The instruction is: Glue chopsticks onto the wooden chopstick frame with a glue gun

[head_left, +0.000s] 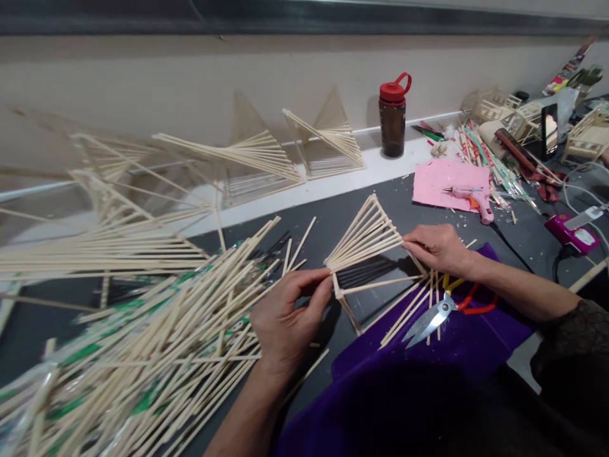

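Note:
Between my hands stands a small frame of thin wooden sticks, its upper sticks fanned out and joined at the corners. My left hand pinches its left corner with thumb and fingertips. At the right corner, my right hand pinches the stick ends between thumb and forefinger. Just below the right hand lie scissors with red and yellow handles, on top of several loose sticks and a purple cloth. A large heap of loose wooden sticks spreads to the left of my left hand.
Twisted stick structures stand along the wall. A brown bottle with a red lid is at the back. To the right, a pink glue gun rests on a pink pad, its cord trailing over the table. Clutter and a magenta box lie farther right.

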